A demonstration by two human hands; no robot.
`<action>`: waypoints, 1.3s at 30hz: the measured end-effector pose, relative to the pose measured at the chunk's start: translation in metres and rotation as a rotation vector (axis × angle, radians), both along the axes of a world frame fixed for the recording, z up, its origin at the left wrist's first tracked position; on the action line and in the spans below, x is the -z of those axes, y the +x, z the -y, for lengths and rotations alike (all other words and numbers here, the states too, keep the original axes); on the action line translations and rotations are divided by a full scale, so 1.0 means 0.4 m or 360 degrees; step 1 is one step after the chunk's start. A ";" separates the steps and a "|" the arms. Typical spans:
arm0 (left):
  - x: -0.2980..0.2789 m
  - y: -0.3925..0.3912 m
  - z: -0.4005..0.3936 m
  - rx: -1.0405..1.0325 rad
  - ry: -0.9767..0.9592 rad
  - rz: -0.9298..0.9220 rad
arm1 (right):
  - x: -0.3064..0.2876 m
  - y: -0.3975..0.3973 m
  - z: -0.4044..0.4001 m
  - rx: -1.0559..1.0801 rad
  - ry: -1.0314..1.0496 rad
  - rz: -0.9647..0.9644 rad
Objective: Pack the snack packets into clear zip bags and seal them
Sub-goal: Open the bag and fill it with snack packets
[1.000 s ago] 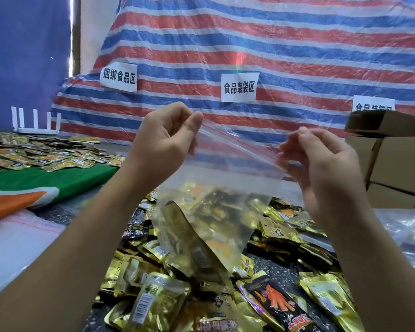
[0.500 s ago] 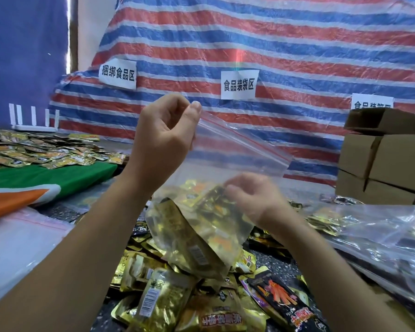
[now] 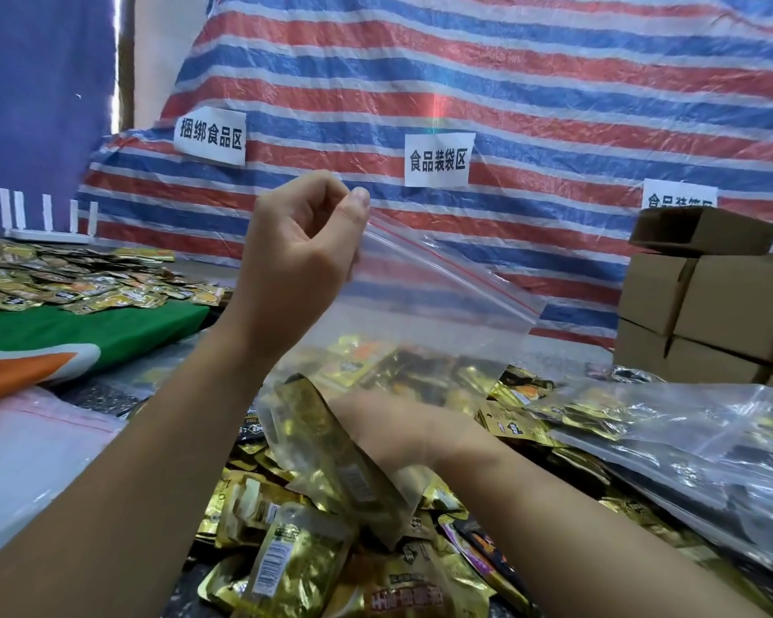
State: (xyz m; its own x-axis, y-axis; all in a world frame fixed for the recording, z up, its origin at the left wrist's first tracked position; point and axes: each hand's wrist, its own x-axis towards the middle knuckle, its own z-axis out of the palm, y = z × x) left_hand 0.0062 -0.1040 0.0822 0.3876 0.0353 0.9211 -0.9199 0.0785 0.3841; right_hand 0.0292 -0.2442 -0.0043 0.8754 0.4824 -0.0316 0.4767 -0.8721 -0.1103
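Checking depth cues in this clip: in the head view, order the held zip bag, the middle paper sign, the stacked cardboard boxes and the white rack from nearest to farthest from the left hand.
From the left hand:
1. Zip bag, pinched at its top corner by the fingers.
2. Middle paper sign, up and to the right on the striped tarp.
3. White rack, far left.
4. Cardboard boxes, far right.
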 end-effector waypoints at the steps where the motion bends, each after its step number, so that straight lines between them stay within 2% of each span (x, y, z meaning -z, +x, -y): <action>1: 0.000 -0.001 0.001 0.0010 0.0001 -0.0005 | 0.001 0.001 0.002 0.0022 0.0009 -0.0019; 9: 0.002 -0.001 0.004 0.0008 0.0044 0.0012 | 0.013 -0.015 0.029 0.0024 0.0147 0.0023; 14: 0.002 -0.001 0.006 -0.0022 0.0086 0.0029 | 0.038 -0.020 0.032 -0.0005 0.0141 0.0379; 19: 0.004 0.000 0.007 -0.0009 0.0111 0.0032 | 0.037 -0.004 0.054 0.0121 0.0249 0.0457; 22: 0.007 0.002 0.011 -0.0001 0.0095 0.0022 | 0.004 0.002 0.083 0.0320 0.0728 0.0388; 26: 0.011 0.002 0.018 0.0003 0.0090 0.0010 | -0.064 0.000 0.132 0.0486 0.1871 0.0126; 28: 0.011 0.000 0.021 0.0011 0.0092 0.0015 | -0.112 -0.012 0.160 0.0617 0.2318 -0.0062; 31: 0.013 -0.003 0.025 0.0032 0.0081 0.0047 | -0.190 -0.061 0.197 0.0378 0.2915 -0.0383; 39: 0.017 -0.003 0.031 0.0027 0.0082 0.0060 | -0.297 -0.164 0.205 -0.0160 0.3169 -0.0249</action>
